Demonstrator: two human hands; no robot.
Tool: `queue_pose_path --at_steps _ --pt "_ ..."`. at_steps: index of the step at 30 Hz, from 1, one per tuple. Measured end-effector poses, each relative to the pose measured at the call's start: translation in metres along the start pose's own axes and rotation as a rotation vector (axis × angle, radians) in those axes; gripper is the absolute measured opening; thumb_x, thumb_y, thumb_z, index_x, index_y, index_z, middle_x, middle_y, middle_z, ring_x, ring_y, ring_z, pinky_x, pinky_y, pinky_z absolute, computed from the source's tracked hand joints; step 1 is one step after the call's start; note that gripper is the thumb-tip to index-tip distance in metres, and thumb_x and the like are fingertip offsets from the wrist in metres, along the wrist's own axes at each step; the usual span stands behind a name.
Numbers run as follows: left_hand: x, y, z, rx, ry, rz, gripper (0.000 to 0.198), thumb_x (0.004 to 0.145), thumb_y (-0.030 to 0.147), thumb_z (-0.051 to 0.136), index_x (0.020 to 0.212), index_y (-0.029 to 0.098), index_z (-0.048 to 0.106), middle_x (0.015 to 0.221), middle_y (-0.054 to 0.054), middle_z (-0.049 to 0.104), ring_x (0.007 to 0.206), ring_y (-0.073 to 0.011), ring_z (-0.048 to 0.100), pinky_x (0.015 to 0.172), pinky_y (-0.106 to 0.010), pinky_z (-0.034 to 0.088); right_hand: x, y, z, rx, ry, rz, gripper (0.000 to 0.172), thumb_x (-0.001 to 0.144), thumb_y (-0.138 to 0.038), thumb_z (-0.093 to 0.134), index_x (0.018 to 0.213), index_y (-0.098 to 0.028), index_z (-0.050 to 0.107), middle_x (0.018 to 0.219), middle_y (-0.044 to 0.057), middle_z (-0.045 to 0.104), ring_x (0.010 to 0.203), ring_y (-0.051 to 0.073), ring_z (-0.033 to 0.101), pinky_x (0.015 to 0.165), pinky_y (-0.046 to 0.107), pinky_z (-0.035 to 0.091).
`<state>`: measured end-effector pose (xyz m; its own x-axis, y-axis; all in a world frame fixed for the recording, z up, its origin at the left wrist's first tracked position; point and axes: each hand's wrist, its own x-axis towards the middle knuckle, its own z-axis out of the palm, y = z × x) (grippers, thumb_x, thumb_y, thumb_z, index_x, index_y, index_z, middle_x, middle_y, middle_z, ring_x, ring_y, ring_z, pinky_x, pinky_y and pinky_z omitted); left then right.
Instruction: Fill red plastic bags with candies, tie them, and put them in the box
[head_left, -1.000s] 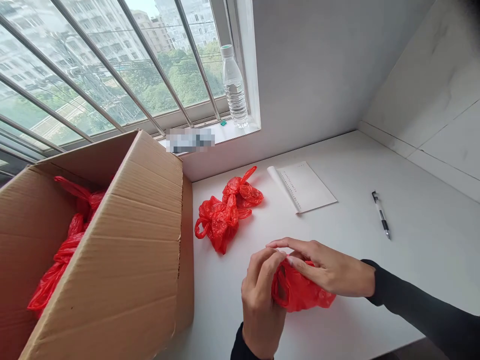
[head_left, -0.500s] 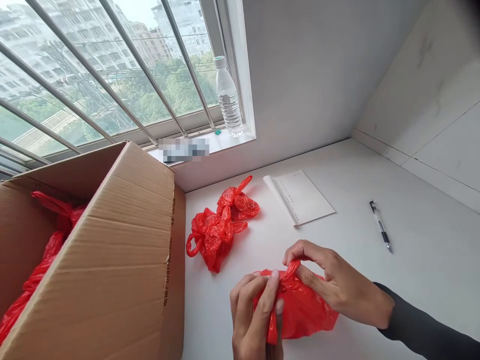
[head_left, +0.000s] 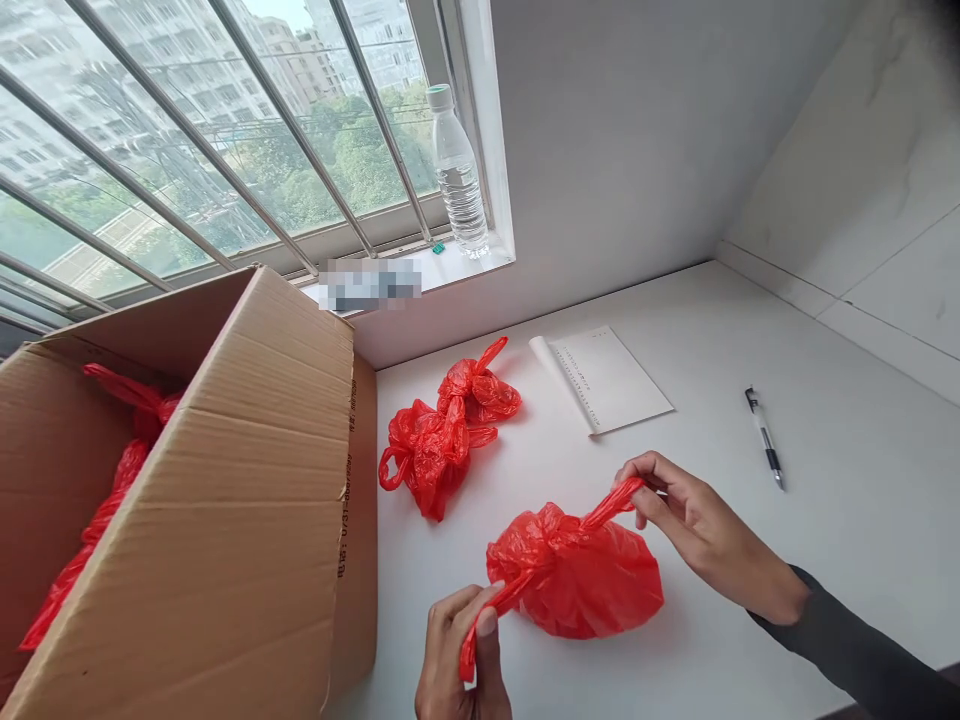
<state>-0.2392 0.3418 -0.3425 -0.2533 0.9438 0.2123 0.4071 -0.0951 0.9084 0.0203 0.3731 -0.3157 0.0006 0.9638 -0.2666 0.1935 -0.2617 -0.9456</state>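
Head view: red bag (head_left: 581,585) stretched between both hands.

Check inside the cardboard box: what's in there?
Red plastic bags show inside the cardboard box, against its far wall. The near wall hides the bottom, so their number and anything beneath cannot be seen.

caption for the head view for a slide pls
Left hand and right hand pull a red bag's handles apart beside a box.
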Motion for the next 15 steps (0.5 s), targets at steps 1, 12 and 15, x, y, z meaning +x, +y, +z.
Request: queue_pose_path --at_steps 1,12,15 --pt "0.000 0.008 0.002 -0.064 0.004 -0.070 0.021 0.096 0.040 0.063 0.100 0.028 0.080 0.102 -0.006 0.069 0.087 -0.0192 0.063 0.078 -0.028 0.049 -0.002 -0.002 0.004 0.081 -0.011 0.010 0.026 0.104 -0.051 0.046 0.101 -0.026 0.053 0.105 0.000 0.058 0.073 0.014 0.051 0.078 0.035 0.047" --pt "-0.003 0.033 0.013 -0.511 -0.170 -0.598 0.052 0.096 0.060 0.054 0.065 0.021 0.039 0.063 0.004 0.034 0.061 -0.0136 0.032 0.062 -0.024 0.035 -0.009 -0.010 0.020 0.754 -0.031 0.337 0.025 0.095 -0.051 0.063 0.099 -0.027 0.056 0.068 -0.008 0.042 0.051 0.008 0.022 0.041 0.017 0.032" --pt "-0.004 0.024 0.006 -0.521 -0.141 -0.649 0.050 0.097 0.058 0.055 0.067 0.021 0.039 0.065 0.004 0.033 0.062 -0.0130 0.027 0.063 -0.024 0.035 -0.010 -0.001 0.014 0.665 0.019 0.346 0.028 0.093 -0.054 0.065 0.100 -0.027 0.059 0.069 -0.007 0.043 0.053 0.009 0.023 0.044 0.018 0.033"
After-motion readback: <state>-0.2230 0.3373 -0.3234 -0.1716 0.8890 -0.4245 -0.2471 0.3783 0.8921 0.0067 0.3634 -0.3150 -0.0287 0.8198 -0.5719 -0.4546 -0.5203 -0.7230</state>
